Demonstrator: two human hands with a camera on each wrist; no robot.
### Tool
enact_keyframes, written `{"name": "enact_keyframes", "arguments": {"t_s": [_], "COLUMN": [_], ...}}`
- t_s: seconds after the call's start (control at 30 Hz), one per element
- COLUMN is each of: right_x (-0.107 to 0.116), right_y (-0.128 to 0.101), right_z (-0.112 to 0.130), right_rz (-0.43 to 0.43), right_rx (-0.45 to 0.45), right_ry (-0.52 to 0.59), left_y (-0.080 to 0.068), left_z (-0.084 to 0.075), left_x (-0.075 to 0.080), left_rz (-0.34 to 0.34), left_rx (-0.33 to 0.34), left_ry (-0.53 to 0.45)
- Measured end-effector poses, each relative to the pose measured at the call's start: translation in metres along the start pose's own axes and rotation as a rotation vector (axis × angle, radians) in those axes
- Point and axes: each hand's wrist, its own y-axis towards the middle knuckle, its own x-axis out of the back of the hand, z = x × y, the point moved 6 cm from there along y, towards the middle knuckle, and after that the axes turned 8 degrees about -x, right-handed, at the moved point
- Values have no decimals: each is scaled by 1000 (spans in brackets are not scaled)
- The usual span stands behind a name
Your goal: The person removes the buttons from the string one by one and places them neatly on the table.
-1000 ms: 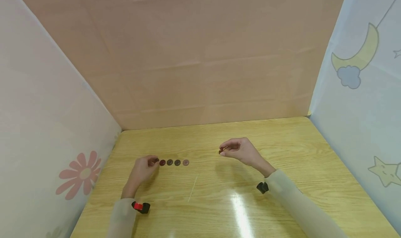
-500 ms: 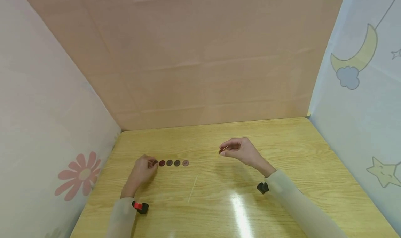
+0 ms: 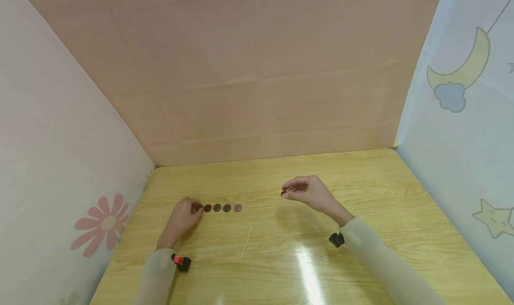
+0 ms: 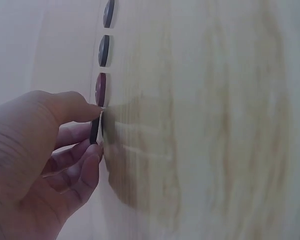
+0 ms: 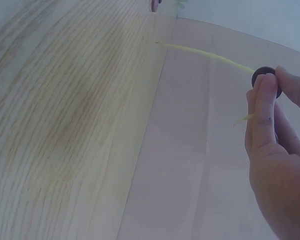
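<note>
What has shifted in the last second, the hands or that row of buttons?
Very little. The left hand keeps pinching the button at the left end of the row of buttons on the table. The right hand stays raised, still holding its dark button. The row has not moved.

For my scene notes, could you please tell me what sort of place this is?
Most likely a small tabletop booth set up for recording: a wooden table closed in by a plain cardboard back panel and side sheets printed with a flower and a moon.

Pale beige sleeves (image 3: 377,258), small wrist-worn cameras (image 3: 336,239), bare hands (image 3: 309,192)
</note>
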Motion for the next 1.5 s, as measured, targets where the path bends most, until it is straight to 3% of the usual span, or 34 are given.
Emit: {"name": "enact_keyframes", "arguments": {"t_s": [0.33, 0.77, 1.0, 1.27, 1.5], "right_x": [0, -1, -2, -4, -5], "right_y": [1, 2, 2, 2, 2], "right_z": [1, 0, 0, 0, 2], "right_rz": [0, 5, 8, 19, 28], "right_rx": [9, -2, -4, -5, -2], "right_ry": [12, 23, 32, 34, 43], "left_y": [-1, -2, -4, 2, 9], "left_z": [9, 7, 3, -31, -83], "left_x": [1, 3, 8, 19, 21], "left_rz": [-1, -22, -92, -191, -190], "left_rx": [42, 31, 31, -80, -194], "left_ry": [-30, -66, -76, -76, -138]}}
